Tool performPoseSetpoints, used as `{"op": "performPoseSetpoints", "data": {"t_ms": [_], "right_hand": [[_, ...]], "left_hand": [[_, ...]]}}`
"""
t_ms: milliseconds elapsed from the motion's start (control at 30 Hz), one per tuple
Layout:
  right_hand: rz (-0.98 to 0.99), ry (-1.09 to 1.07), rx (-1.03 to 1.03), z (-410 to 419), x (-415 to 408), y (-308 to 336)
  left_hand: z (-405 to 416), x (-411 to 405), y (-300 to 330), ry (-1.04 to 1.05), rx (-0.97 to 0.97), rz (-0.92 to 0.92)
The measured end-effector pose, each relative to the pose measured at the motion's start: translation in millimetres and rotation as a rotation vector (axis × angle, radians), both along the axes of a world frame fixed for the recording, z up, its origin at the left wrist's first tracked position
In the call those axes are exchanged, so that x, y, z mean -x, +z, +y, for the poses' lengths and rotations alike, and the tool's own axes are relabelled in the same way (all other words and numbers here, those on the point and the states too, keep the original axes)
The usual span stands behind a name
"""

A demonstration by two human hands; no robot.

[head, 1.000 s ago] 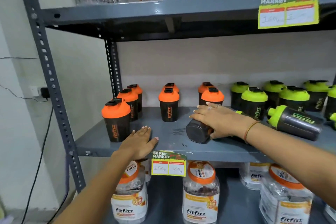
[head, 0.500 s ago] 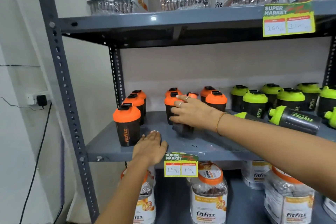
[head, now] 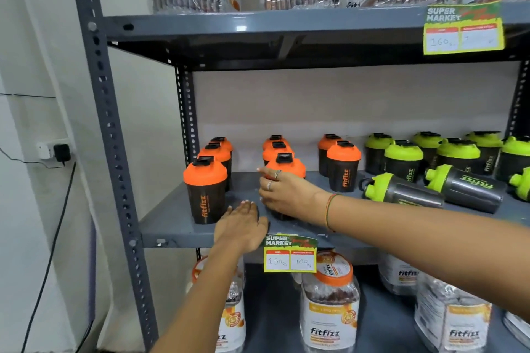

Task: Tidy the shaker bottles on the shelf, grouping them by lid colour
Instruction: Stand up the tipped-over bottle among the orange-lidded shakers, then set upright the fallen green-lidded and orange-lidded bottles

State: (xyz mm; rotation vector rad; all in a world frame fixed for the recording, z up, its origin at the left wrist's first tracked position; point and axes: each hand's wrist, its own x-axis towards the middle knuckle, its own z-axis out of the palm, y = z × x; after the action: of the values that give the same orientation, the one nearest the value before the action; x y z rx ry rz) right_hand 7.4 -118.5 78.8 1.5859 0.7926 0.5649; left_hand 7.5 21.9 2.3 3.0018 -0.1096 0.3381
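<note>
- The right hand (head: pixel 289 195) is wrapped around an orange-lid bottle (head: pixel 285 167) that stands upright at the front of the middle orange column on the shelf (head: pixel 172 226). Its grip is pressed on the dark body below the lid.
- The left hand (head: pixel 243 223) lies flat on the front edge of the shelf, fingers spread, and holds nothing.
- To do this step well, I think the bottle should sit straight in line with the two orange bottles behind it. The base should be flat before the hand lets go, and the printed side could face forward like on the front-left bottle (head: pixel 206 192).
- The release should be gentle, because the bottles look light and one push could knock over a neighbour.
- Two green-lid bottles (head: pixel 401 190) lie on their sides near the green group (head: pixel 430 152); in my judgement they need to be stood up next.
- The lower body of the held bottle is hidden by the hand, so I cannot tell if its base fully touches the shelf.
- The green group is cut off at the right edge, so its full number cannot be seen.
</note>
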Motion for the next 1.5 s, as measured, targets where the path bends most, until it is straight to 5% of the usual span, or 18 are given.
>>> {"op": "performPoseSetpoints", "data": {"t_ms": [100,267,433,600,867,1167,1500], "right_hand": [[0.014,0.079,-0.121,-19.3,6.8,0.6],[0.045,0.293,-0.599,-74.9,19.7,15.4],[0.113,-0.222,-1.131,-154.3,11.7,25.3],[0.335,-0.614,-1.381,-201.4,3.1,3.3],[0.245,-0.409,-1.537,-217.4,-9.1,-17.3],[0.448,0.127,-2.502,-252.3,-17.3,-18.0],[0.651,0.151,-2.578,-270.2,-25.5,-48.5]], "left_hand": [[1.9,-1.9,-2.7,-0.006,0.004,-0.026],[3.1,-6.7,-5.4,-0.017,0.016,-0.009],[1.7,-12.4,0.5,-0.009,0.036,0.104],[-6.2,-12.1,1.7,0.016,0.035,0.103],[-7.5,-7.8,-2.4,0.022,0.009,0.048],[-6.5,-9.4,-6.6,0.032,0.030,0.005],[-2.9,-15.4,-10.7,0.030,0.021,-0.010]]}}
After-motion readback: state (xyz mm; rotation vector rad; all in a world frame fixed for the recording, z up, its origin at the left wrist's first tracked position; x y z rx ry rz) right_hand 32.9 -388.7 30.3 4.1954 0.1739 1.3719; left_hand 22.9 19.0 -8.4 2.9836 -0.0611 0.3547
